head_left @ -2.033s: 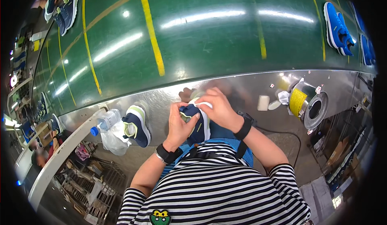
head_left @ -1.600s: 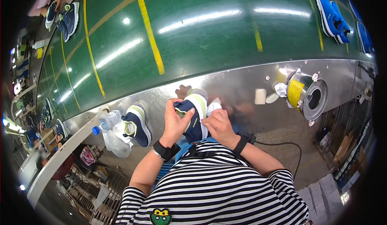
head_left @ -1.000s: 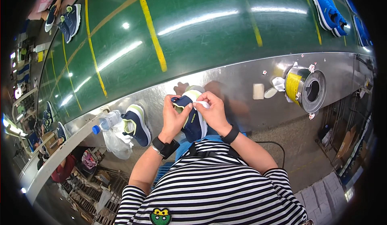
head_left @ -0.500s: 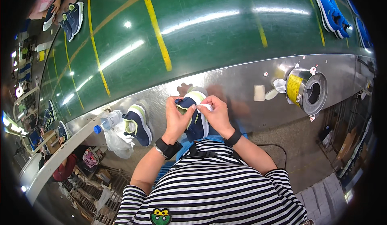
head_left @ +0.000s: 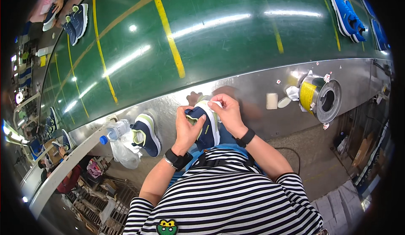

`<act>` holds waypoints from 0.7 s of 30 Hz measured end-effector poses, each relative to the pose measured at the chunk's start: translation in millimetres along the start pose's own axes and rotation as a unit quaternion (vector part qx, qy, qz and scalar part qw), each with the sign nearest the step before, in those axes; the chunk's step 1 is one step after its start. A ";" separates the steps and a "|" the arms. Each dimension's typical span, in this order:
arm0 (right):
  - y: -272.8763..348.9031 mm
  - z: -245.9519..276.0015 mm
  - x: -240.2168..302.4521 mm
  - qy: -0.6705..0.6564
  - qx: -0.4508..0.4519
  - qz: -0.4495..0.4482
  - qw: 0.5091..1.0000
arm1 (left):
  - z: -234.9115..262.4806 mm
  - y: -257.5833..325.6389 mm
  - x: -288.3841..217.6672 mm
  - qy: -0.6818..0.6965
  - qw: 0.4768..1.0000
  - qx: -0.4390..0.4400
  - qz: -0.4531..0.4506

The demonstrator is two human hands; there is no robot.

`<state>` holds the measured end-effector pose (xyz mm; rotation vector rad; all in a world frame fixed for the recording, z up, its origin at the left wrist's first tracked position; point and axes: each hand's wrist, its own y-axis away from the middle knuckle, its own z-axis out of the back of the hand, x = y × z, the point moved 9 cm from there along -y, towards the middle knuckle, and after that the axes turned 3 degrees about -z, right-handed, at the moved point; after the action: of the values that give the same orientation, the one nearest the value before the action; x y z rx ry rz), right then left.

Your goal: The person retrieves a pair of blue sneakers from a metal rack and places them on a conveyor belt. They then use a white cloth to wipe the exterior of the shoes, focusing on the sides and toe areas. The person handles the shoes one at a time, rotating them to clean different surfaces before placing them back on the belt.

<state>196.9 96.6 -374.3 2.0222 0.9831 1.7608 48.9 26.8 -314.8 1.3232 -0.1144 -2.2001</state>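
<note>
Over the steel worktop (head_left: 253, 87), beside the green conveyor belt (head_left: 211, 32), a navy shoe (head_left: 206, 127) was held at chest height, its long axis running from the body toward the belt. The left hand (head_left: 187, 127) clasped its left side in a closed grip; the right hand (head_left: 228, 112), nearer the far end, seemed to pinch a white piece (head_left: 216, 104) there, though small.

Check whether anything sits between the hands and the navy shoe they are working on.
Nothing visible does. The left hand and the right hand both grip the navy shoe directly. The second navy shoe and the water bottle lie apart, off to the left.
</note>
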 end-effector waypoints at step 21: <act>38.1 -13.7 69.5 0.274 0.018 0.306 0.911 | -2.5 0.5 7.9 0.037 0.999 0.035 0.019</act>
<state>197.1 111.2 -295.2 2.0337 0.5145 2.7641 48.4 22.9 -322.1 1.4268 -0.1886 -2.1311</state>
